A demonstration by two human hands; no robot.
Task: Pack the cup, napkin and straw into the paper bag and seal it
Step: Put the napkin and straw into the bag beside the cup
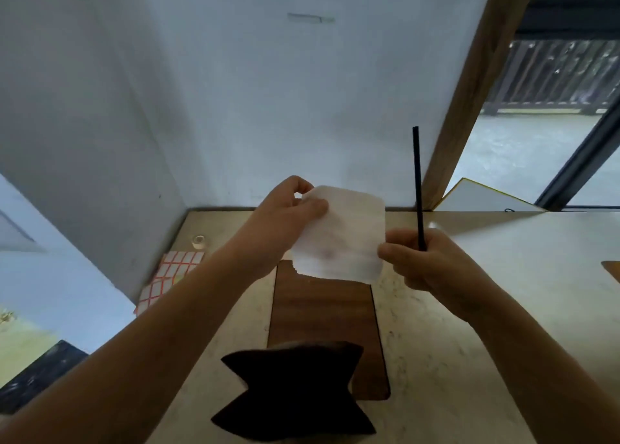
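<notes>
Above table (pixel 486 292): napkin (pixel 342 235) seemingly between hands.

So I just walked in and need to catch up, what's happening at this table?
A person is packing a takeaway order. The left hand pinches a white napkin by its upper corner, and the right hand pinches the opposite edge while also gripping a black straw upright. Both are held in the air above a wooden board. The dark paper bag stands open-topped near the person, nothing going in yet. No cup can be seen.
</notes>
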